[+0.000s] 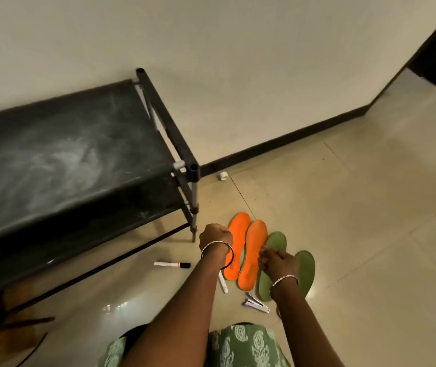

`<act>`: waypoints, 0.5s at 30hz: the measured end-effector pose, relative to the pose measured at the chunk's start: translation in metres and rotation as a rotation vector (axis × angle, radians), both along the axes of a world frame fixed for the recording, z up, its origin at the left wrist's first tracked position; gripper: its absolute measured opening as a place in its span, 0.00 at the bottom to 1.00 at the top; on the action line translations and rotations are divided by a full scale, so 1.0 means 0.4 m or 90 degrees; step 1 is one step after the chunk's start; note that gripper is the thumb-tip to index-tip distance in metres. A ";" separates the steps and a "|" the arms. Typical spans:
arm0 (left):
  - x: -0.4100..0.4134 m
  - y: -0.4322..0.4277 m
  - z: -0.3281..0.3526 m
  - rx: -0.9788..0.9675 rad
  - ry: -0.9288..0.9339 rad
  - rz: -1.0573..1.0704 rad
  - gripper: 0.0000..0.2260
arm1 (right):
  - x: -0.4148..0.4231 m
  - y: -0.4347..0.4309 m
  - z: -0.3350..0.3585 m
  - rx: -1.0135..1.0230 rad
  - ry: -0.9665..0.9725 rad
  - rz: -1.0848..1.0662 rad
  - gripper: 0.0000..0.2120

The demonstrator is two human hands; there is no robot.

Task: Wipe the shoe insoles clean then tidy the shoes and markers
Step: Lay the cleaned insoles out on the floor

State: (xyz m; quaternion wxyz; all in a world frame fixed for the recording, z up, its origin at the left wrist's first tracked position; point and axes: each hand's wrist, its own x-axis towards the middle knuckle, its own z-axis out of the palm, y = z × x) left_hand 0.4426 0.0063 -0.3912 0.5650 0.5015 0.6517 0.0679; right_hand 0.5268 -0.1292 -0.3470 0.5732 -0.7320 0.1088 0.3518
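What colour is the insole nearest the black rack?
That insole is bright orange; head view.

In front of me two orange insoles (254,256) lie flat on the floor (370,207), toes toward 12 o'clock, with two green insoles (306,271) at their 3 o'clock. A black-capped white marker (171,264) lies at 9 o'clock, two more markers (256,304) at 6.
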 end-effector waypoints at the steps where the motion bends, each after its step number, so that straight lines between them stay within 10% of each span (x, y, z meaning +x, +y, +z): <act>1: 0.013 0.005 -0.033 -0.010 0.033 -0.024 0.12 | 0.009 -0.008 -0.052 -0.028 0.012 -0.007 0.03; 15: 0.071 0.011 -0.381 -0.051 0.264 -0.255 0.09 | 0.038 -0.073 -0.554 -0.375 0.098 0.077 0.06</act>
